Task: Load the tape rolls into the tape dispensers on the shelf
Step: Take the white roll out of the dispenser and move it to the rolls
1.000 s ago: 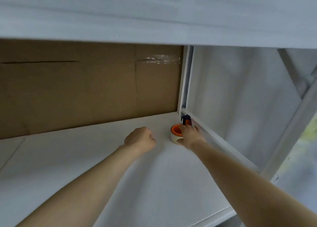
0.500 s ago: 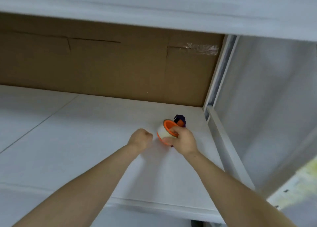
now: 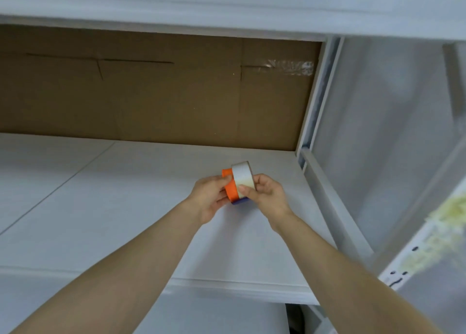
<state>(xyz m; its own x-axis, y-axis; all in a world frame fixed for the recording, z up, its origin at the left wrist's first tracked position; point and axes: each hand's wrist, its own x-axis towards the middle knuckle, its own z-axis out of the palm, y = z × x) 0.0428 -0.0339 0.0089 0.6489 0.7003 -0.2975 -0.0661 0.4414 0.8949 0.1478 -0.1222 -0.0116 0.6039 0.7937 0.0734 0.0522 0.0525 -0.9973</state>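
Both my hands hold one item above the white shelf board [image 3: 126, 207]. My left hand [image 3: 209, 197] grips the orange tape dispenser [image 3: 230, 187], whose dark blue part [image 3: 239, 202] peeks out below. My right hand [image 3: 267, 195] pinches the white tape roll [image 3: 242, 177], which sits side by side against the orange dispenser. The roll stands on edge, its brown core just visible at the top. Whether the roll is seated on the dispenser's hub is hidden by my fingers.
A brown cardboard sheet [image 3: 156, 94] lines the back of the shelf. The white upper shelf [image 3: 227, 3] hangs close overhead. A white upright post [image 3: 315, 94] and side rail [image 3: 335, 207] bound the right side. The shelf's front edge [image 3: 239, 288] is near my forearms.
My right hand lifted the dispenser and roll off the shelf's back right corner and brought them toward me. My left hand, a closed fist before, now grips the orange dispenser.
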